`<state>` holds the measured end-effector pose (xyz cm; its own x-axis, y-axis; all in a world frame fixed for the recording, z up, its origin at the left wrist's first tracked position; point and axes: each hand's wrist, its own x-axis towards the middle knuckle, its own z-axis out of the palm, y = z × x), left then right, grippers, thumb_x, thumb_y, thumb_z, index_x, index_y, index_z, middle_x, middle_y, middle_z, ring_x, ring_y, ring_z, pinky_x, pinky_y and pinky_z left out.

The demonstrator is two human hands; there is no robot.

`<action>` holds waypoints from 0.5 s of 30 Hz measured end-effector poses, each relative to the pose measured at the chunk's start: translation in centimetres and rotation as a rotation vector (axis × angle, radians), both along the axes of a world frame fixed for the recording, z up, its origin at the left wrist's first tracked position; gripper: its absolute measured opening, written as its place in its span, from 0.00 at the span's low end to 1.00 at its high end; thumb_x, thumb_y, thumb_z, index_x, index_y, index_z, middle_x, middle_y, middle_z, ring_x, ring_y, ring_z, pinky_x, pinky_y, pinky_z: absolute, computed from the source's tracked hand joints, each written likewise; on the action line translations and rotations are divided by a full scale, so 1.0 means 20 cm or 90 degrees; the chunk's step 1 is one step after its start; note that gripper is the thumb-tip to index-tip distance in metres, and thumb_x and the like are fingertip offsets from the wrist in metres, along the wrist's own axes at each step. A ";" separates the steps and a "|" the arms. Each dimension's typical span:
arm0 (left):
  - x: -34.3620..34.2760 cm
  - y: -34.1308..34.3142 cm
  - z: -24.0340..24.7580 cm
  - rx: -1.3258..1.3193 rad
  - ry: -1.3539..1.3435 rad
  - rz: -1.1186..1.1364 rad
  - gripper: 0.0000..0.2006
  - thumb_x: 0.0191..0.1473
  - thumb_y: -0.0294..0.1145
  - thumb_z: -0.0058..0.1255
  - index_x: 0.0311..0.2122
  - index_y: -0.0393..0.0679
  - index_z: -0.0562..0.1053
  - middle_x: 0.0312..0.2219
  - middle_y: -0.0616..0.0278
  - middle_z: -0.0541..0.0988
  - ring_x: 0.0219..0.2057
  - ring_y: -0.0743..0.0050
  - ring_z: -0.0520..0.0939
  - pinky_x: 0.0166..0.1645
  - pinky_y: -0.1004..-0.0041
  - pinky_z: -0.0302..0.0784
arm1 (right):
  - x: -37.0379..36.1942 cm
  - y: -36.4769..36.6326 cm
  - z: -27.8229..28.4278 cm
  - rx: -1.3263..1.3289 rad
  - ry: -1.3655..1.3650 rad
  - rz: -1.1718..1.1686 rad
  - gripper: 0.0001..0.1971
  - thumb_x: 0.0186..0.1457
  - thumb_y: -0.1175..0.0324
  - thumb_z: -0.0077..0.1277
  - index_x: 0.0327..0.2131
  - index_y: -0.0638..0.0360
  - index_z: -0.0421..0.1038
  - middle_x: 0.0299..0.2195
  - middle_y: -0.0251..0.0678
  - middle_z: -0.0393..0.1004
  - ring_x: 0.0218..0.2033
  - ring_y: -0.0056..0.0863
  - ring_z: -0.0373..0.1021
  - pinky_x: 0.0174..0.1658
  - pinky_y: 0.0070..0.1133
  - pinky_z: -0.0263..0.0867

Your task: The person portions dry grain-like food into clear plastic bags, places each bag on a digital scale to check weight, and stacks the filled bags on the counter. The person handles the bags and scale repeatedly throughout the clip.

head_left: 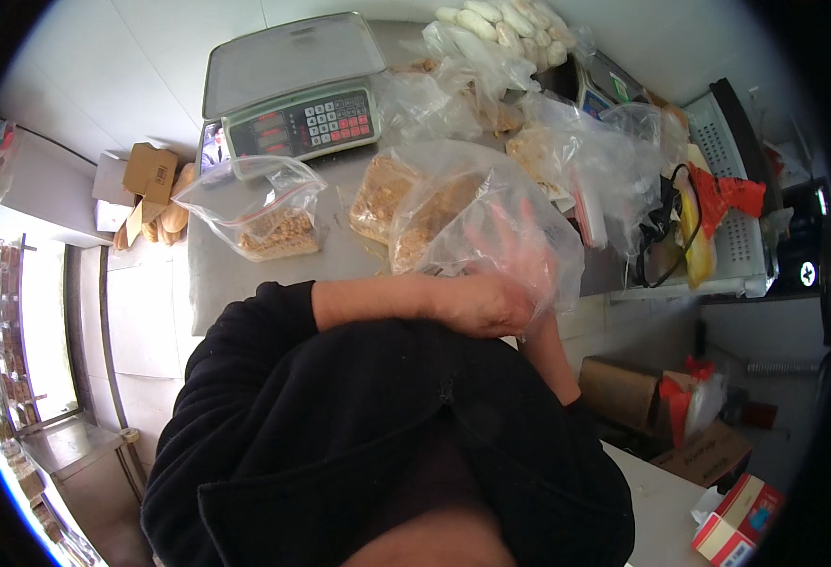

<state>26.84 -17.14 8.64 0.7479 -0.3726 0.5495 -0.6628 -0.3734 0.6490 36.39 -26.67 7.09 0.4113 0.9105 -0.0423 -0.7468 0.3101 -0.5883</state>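
A large clear plastic bag (439, 203) lies on the metal table, with crumbly light-brown food in its far left part. My right hand (519, 246) shows through the plastic, its fingers stretched out and apart; it seems to be inside the bag. Across my body reaches my left forearm, and my left hand (498, 304) is bent at the near right edge of the bag, touching the plastic, its fingers hidden. Left of the bag stands a smaller clear zip bag (278, 231), its mouth gaping, holding similar crumbly food. Another packed clear bag (378, 197) rests against the large one.
A digital scale (307, 123) with a flat metal pan stands at the far left of the table (222, 283). More clear bags (614, 161) lie at the right beside a white perforated basket (723, 151). Pale finger-shaped pieces (510, 28) are heaped at the back. Cardboard boxes (619, 392) sit low at right.
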 end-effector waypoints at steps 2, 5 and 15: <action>-0.01 0.00 0.04 0.058 0.020 -0.014 0.06 0.51 0.34 0.48 0.30 0.43 0.70 0.27 0.56 0.75 0.33 0.55 0.77 0.34 0.60 0.73 | 0.00 0.00 -0.04 -0.039 -0.082 -0.072 0.31 0.55 0.58 0.47 0.60 0.57 0.52 0.56 0.40 0.61 0.57 0.38 0.56 0.59 0.33 0.53; -0.09 0.06 0.09 0.219 0.028 0.080 0.06 0.50 0.33 0.48 0.27 0.43 0.70 0.24 0.58 0.75 0.30 0.56 0.79 0.32 0.60 0.73 | 0.10 -0.01 -0.09 -0.120 -0.461 -0.163 0.29 0.55 0.61 0.47 0.59 0.55 0.54 0.55 0.40 0.63 0.55 0.38 0.60 0.58 0.32 0.55; -0.23 0.19 0.16 0.367 -0.004 0.234 0.05 0.41 0.30 0.49 0.19 0.45 0.75 0.16 0.59 0.76 0.21 0.60 0.79 0.24 0.65 0.73 | -0.05 0.03 -0.23 -0.255 -1.033 -0.016 0.27 0.51 0.62 0.51 0.54 0.56 0.61 0.50 0.43 0.67 0.51 0.40 0.63 0.55 0.31 0.58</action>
